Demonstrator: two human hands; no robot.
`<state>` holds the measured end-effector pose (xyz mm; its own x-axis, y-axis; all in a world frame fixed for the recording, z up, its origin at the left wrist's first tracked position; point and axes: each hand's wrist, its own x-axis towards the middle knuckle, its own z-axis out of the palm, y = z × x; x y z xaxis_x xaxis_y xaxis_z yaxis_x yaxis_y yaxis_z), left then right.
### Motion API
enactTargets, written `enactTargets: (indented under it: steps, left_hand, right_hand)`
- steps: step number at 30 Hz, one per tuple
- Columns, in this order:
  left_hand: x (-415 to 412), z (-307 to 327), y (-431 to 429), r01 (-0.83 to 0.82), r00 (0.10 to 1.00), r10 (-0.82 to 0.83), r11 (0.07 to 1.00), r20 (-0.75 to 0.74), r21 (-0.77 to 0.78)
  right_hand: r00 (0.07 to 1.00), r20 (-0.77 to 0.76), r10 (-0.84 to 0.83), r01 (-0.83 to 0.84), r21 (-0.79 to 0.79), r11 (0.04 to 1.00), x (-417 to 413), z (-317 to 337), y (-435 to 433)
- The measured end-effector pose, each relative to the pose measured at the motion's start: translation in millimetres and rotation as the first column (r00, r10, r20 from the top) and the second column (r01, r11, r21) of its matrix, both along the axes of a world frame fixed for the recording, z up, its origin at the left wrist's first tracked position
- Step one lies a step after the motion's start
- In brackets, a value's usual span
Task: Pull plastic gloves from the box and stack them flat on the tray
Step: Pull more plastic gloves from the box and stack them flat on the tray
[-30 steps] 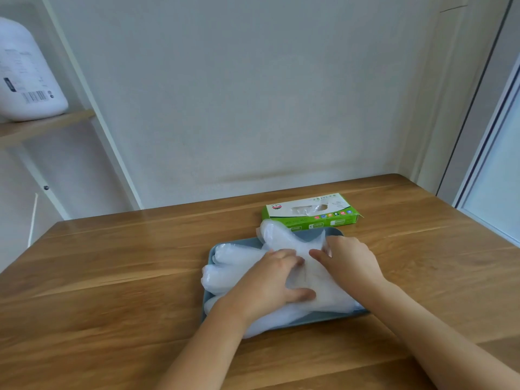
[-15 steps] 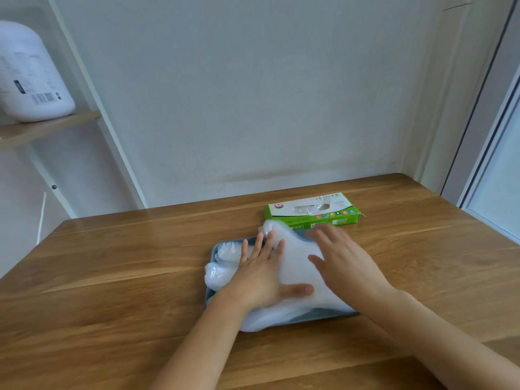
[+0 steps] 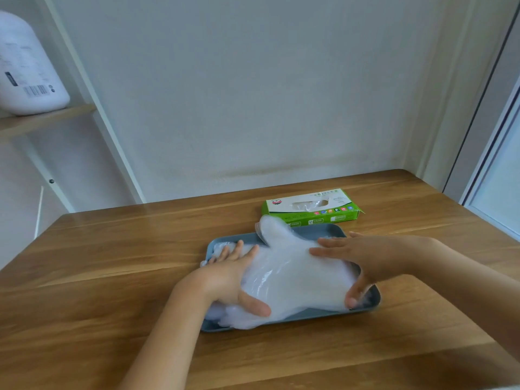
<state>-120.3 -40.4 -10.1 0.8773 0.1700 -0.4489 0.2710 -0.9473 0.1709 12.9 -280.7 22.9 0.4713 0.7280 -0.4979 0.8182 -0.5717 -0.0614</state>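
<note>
A pile of clear plastic gloves (image 3: 292, 274) lies on the grey-blue tray (image 3: 323, 230) in the middle of the wooden table. My left hand (image 3: 233, 273) rests flat on the pile's left part, fingers spread, thumb across the near edge. My right hand (image 3: 360, 257) presses flat on the pile's right part, with its thumb down at the tray's near right corner. One glove's thumb sticks out over the tray's far rim. The green and white glove box (image 3: 311, 209) lies just behind the tray, with plastic showing in its top slot.
The wooden table (image 3: 112, 277) meets a pale wall at the back. A shelf (image 3: 47, 116) at the upper left holds a white container (image 3: 25, 71). A window or door frame (image 3: 489, 153) stands at the right.
Both hands went from bunched together at the pile's centre to flat and apart, the left sliding left and the right sliding right over the gloves. The pile lies flatter.
</note>
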Motion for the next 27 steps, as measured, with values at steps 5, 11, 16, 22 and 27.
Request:
enactTargets:
  steps: [5,11,16,22,27]
  left_hand:
    - [1.2,22.5,10.5,0.012,1.000,-0.010,0.996,0.030,-0.087]
    - [32.4,41.7,26.5,-0.092,0.920,0.180,0.963,0.347,-0.255]
    - [74.2,41.7,22.9,-0.036,0.875,0.178,0.951,0.451,-0.307]
    - [120.6,35.9,7.7,0.019,0.908,0.091,0.966,0.409,-0.257]
    - [147.0,27.6,0.5,0.038,0.938,0.059,0.962,0.342,-0.271]
  right_hand:
    - [0.996,-0.052,-0.075,0.082,0.150,0.985,16.7,9.0,12.0]
    - [0.961,0.062,-0.269,0.153,0.690,0.708,69.1,2.4,43.3]
    - [0.977,0.014,-0.211,0.144,0.686,0.713,101.0,-19.2,64.1]
    - [0.976,-0.052,-0.213,0.183,0.730,0.658,113.7,-41.3,74.8]
    - [0.971,-0.032,-0.235,0.161,0.815,0.556,116.4,-48.7,76.2]
